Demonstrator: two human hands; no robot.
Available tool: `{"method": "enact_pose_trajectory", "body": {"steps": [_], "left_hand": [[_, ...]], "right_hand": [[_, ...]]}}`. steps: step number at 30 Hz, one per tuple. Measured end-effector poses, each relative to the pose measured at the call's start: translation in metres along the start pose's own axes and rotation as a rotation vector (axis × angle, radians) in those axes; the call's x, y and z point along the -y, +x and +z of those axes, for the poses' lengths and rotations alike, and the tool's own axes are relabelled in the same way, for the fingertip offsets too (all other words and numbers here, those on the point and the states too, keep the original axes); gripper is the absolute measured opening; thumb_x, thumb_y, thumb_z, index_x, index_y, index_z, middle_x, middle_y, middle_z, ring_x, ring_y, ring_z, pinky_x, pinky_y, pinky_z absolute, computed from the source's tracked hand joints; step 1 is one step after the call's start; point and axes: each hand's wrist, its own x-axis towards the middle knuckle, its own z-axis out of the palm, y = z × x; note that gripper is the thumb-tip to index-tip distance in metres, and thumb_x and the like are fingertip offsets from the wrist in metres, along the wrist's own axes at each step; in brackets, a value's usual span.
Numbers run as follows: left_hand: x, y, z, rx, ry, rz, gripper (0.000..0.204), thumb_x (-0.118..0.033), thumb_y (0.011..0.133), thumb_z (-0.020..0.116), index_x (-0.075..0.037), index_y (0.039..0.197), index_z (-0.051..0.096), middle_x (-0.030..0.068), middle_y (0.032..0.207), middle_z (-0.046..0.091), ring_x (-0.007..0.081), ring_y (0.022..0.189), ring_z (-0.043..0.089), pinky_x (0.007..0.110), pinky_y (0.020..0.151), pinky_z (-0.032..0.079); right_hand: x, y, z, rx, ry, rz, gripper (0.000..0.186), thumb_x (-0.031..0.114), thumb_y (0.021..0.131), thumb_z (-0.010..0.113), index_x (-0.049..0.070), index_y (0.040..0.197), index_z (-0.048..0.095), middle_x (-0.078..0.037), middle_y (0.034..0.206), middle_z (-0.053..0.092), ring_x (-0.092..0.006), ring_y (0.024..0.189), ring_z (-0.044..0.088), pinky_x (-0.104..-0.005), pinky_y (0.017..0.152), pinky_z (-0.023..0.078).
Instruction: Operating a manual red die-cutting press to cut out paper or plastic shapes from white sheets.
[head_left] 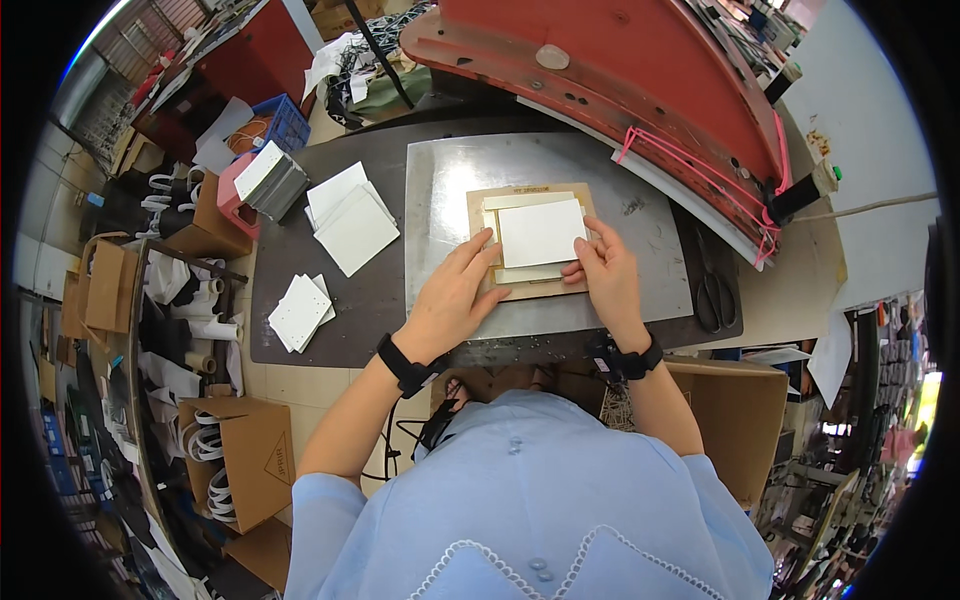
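A blank white card [540, 233] lies on a tan board [545, 190] with raised pale strips, in the middle of a metal plate [450, 165]. My left hand [455, 300] rests along the board's left edge, fingers stretched out and thumb apart, holding nothing. On the other side my right hand [607, 270] has its thumb on the card's right edge, with some fingers curled beside it and the index finger reaching up along the board. Under that thumb the exact grip is partly hidden.
Left of the plate lie larger white sheets [355, 225], smaller punched white cards [301, 312] and an upright stack of cards [271, 180]. Black scissors [713, 298] lie at the right. A red machine arm [610, 50] overhangs the far side. Cardboard boxes [245, 465] stand below.
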Motion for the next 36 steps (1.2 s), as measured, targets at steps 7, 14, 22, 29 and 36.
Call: {"method": "enact_pose_trajectory", "body": {"steps": [7,14,22,29,36], "left_hand": [[0.001,0.011,0.005,0.037,0.179,0.046,0.052,-0.026,0.089,0.066,-0.001,0.132,0.052,0.0154,0.141,0.05,0.0372,0.119,0.051,0.041,0.099,0.045],[-0.004,0.012,0.009,0.026,0.274,0.093,0.054,-0.027,0.089,0.065,0.003,0.131,0.052,0.0153,0.141,0.049,0.0362,0.117,0.051,0.04,0.096,0.047],[-0.005,0.012,0.01,0.092,0.432,0.11,0.059,-0.03,0.09,0.064,0.004,0.135,0.048,0.0149,0.145,0.046,0.034,0.121,0.049,0.039,0.096,0.046],[-0.006,0.01,0.013,0.067,0.463,0.07,0.059,-0.031,0.091,0.063,0.003,0.136,0.047,0.0164,0.145,0.045,0.0402,0.128,0.044,0.043,0.103,0.041],[0.0,0.017,0.016,0.082,0.382,0.12,0.056,-0.026,0.092,0.063,0.005,0.135,0.046,0.0212,0.145,0.042,0.0455,0.129,0.041,0.047,0.112,0.034]], "right_hand": [[0.007,-0.005,0.004,-0.004,-0.198,0.011,0.04,0.012,0.096,0.057,-0.004,0.132,0.051,-0.008,0.072,0.063,-0.0144,0.065,0.064,-0.0283,0.055,0.051],[-0.005,0.003,-0.004,-0.052,-0.829,-0.358,0.042,0.022,0.093,0.058,0.001,0.129,0.055,-0.02,0.075,0.065,-0.0353,0.069,0.065,-0.0428,0.064,0.051],[0.02,0.002,-0.002,0.071,-1.186,-0.35,0.031,0.019,0.093,0.057,0.004,0.119,0.059,-0.016,0.104,0.066,-0.0335,0.09,0.065,-0.0437,0.071,0.052],[-0.003,0.013,-0.022,0.175,-1.068,-0.764,0.042,0.022,0.09,0.06,-0.003,0.123,0.055,-0.016,0.13,0.054,-0.0323,0.121,0.05,-0.041,0.098,0.043],[-0.005,0.006,-0.032,0.269,-1.039,-0.678,0.057,0.029,0.092,0.059,-0.004,0.137,0.045,-0.02,0.144,0.043,-0.0373,0.134,0.039,-0.0432,0.109,0.036]]}}
